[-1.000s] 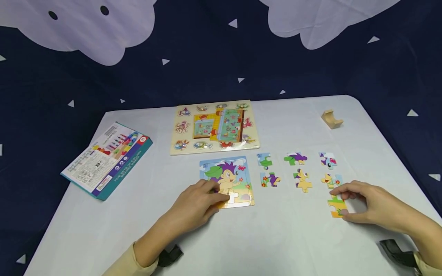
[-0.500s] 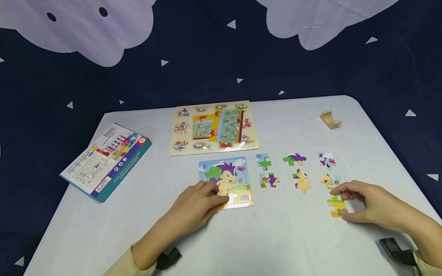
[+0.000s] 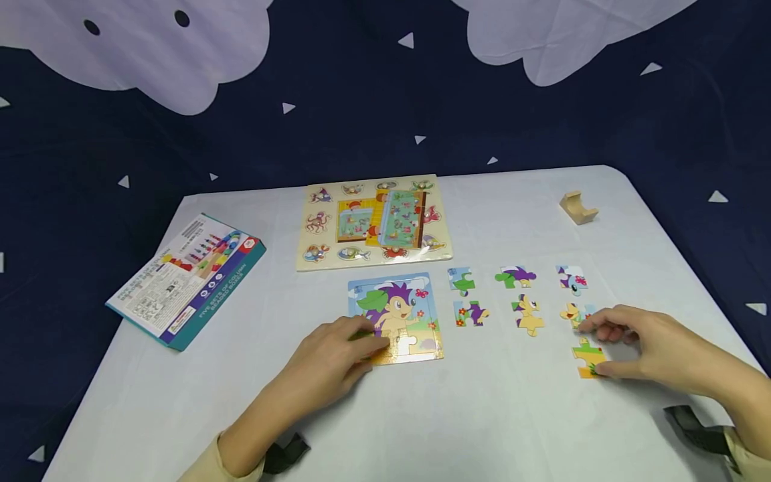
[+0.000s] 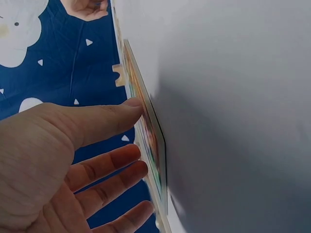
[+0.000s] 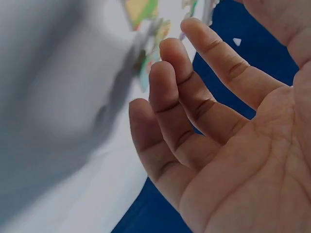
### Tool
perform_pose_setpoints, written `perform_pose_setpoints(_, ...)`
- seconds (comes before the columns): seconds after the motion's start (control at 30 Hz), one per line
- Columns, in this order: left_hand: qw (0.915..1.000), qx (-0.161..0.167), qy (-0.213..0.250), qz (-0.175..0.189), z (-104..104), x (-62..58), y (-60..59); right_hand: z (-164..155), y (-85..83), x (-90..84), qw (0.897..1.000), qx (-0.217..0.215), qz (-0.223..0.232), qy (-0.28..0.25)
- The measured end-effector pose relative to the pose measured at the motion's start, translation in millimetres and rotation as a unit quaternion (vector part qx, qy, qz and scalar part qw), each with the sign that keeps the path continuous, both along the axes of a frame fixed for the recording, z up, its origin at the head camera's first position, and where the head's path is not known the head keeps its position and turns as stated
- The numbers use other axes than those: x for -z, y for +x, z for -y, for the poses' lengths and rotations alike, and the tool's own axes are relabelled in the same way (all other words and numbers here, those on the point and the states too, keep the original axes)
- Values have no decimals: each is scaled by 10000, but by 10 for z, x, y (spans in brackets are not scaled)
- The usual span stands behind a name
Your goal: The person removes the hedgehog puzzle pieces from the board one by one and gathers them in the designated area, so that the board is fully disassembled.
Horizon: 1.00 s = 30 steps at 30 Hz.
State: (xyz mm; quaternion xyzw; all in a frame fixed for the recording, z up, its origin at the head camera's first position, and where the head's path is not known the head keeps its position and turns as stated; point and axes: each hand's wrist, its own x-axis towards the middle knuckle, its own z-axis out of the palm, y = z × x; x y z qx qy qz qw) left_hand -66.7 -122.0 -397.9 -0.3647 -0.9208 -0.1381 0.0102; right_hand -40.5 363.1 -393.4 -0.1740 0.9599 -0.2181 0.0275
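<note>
Head camera looks down over the table [image 3: 482, 415]; wrist cameras (very close) share it.

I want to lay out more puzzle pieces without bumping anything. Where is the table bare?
Bare: the near strip of table between the left hand and right hand; the left side below the blue box; the far right beside the wooden block. Crowded: from the puzzle tray across the loose pieces.

A teal box [image 3: 187, 280], animal peg board [image 3: 373, 222], wooden block [image 3: 579, 207].
</note>
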Motion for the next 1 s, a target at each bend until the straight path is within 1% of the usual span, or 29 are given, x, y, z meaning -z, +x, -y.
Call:
perform_pose_setpoints(0.07,9999,-140,-63,62,28,2,0,55,-35,-57,10000,-41,-51,32)
perform_pose_setpoints(0.27,9986,-454,-209,154,120,21,13,330,-180,-192,9987,-426,-207,184)
perform_pose_setpoints(0.47,9974,-628,-244,264,177,24,42,710,-339,-284,9964,-847,9,59)
perform_pose_setpoints(0.63,9971,-604,-271,368,190,33,57,1047,-453,-323,9937,-1083,175,223)
perform_pose_setpoints(0.73,9968,-617,-326,384,192,32,64,1235,-511,-309,9923,-1187,224,257)
perform_pose_setpoints(1.0,9970,-616,-292,376,203,28,62,1711,-589,-255,9894,-1423,279,64)
